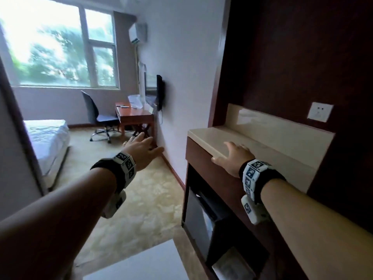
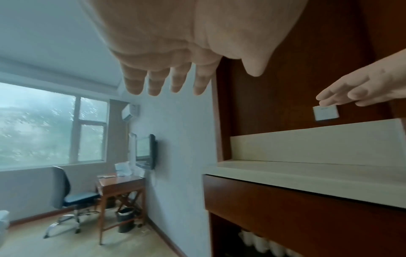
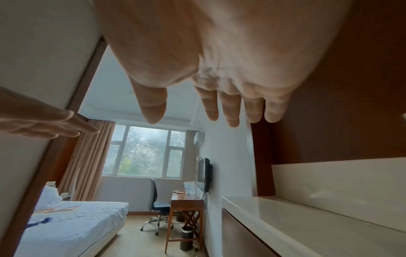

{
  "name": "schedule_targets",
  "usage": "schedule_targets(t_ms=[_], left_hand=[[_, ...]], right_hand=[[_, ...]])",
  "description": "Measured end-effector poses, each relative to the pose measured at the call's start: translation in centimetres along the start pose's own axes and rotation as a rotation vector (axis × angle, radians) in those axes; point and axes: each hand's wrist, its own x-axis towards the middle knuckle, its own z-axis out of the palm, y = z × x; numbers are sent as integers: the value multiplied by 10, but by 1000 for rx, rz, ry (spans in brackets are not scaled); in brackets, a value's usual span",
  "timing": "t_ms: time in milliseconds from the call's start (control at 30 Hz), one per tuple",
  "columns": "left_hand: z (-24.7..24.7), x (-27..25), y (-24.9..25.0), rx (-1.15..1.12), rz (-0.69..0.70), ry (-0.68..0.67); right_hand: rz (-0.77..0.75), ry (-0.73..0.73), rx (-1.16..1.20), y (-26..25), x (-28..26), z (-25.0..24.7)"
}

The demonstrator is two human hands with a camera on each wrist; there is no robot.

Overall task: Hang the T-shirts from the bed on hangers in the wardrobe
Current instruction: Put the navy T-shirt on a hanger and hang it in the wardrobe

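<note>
Hovering flat and empty over the near edge of the table (image 1: 207,136), the right hand (image 1: 235,158) could knock that edge if lowered blindly, while the left hand (image 1: 141,152), likewise spread and empty, hangs above the floor (image 1: 145,188).
</note>
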Motion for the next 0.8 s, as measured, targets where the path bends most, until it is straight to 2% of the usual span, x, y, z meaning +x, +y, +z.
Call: schedule_targets(t_ms=[167, 333, 600, 800], left_hand=[[-55, 44, -127, 154, -137, 76], [-74, 83, -217, 227, -265, 79], [-54, 178, -315, 267, -409, 33], [-82, 271, -367, 332, -504, 106]], right_hand=[[-95, -20, -1, -119, 94, 44], [-248, -56, -19, -209, 170, 97], [-335, -146, 40, -288, 311, 183], [-464, -165, 103, -364, 451, 215]])
